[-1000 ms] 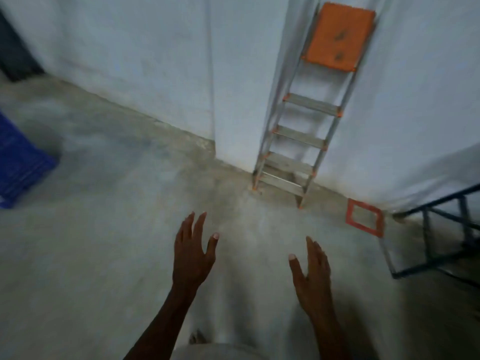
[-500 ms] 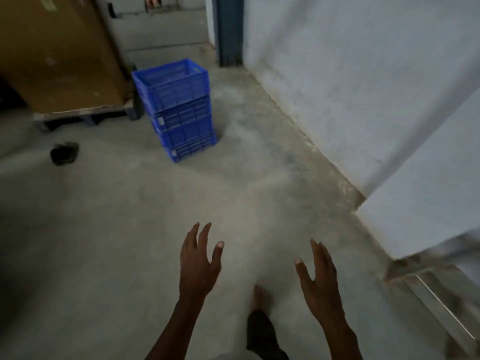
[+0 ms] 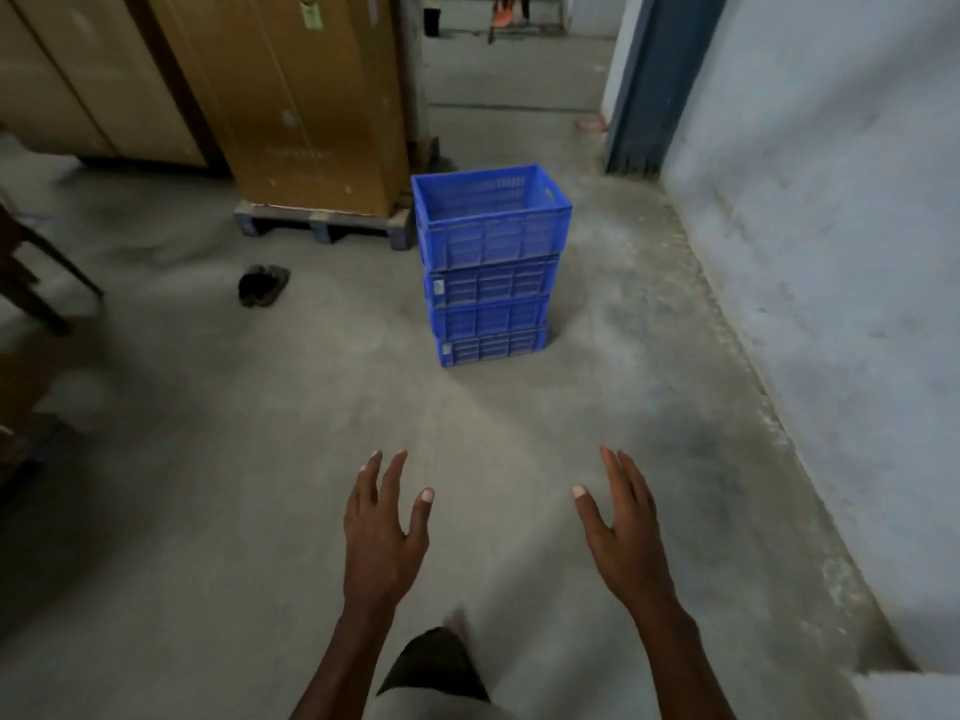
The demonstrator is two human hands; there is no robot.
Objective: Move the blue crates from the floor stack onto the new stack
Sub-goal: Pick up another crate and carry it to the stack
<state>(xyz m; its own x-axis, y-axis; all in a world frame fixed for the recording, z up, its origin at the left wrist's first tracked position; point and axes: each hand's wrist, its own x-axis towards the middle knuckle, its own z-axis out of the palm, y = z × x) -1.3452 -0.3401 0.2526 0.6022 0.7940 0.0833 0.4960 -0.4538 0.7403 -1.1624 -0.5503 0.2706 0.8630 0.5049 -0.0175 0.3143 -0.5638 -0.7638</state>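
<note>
- Blue plastic crates [image 3: 491, 267], four in one nested stack on the concrete floor [image 3: 260, 459]; I take this stack as my landmark. The top crate [image 3: 491, 220] sits open-mouthed and shows nothing inside; slotted walls, a handle cut-out in its right end.
- Left hand [image 3: 382, 537]: well short of the stack, on the near side and slightly left, fingers straight and spread, palm down, holding nothing, touching nothing.
- Right hand [image 3: 621, 537]: also well short of the stack, on the near side and to the right, fingers straight, thumb out, holding nothing.
- Tall cardboard box [image 3: 306, 96]: behind and left of the stack, standing on a pallet [image 3: 322, 223] whose right end is just beside the top crate.
- Dark footwear [image 3: 262, 285]: on the floor left of the stack, apart from it; I cannot tell whether one piece or a pair.
- Pale wall [image 3: 831, 252]: runs along the right of the stack, with a blue door frame [image 3: 654, 80] behind and right of it.
- Dark furniture leg [image 3: 31, 272]: far left of the stack, blurred.
- Knee in dark cloth [image 3: 434, 662]: nearest to me, between the two forearms.
</note>
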